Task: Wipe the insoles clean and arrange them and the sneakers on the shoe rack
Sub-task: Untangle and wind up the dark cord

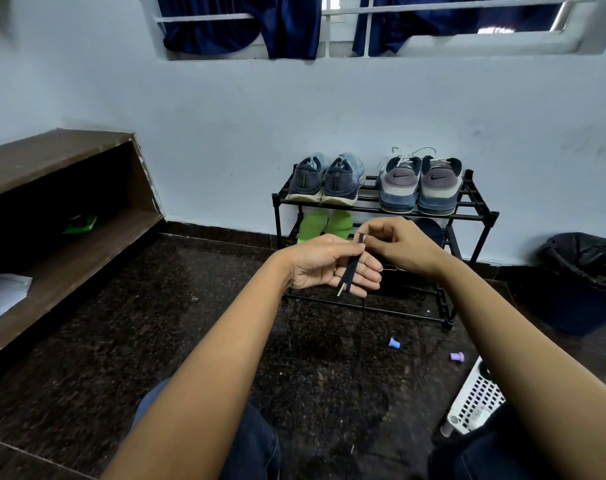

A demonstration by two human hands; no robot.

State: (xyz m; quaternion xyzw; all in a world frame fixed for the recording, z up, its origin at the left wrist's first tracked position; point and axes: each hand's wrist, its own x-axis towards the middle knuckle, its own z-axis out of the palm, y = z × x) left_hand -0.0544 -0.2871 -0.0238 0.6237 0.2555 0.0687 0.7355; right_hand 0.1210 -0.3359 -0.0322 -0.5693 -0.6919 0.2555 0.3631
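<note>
Sneakers (400, 183) on shoe rack (481, 216) top shelf, green insoles (324, 225) beneath. In front of rack, left hand (326, 265) and right hand (402, 244) pinch one black strip (350, 270).

Shoe rack (364, 206): thin black tubes, matt. Blue sneakers (339, 181): mesh cloth uppers, pale rubbery soles. Grey sneakers (436, 185): cloth uppers, smooth heel patches. Green insoles (312, 225): matt, foam-like. Floor (156, 323): dark speckled stone, polished, faintly glossy. Shelf unit (52, 157): brown wood, dull finish. Basket (474, 400) by my knee: white perforated plastic. Bin liner (585, 258): black plastic film, crinkled, shiny. Curtains (287, 26): dark blue cloth. My trousers (256, 445): dark denim. Black strip (350, 268) I hold: flat, matt
</note>
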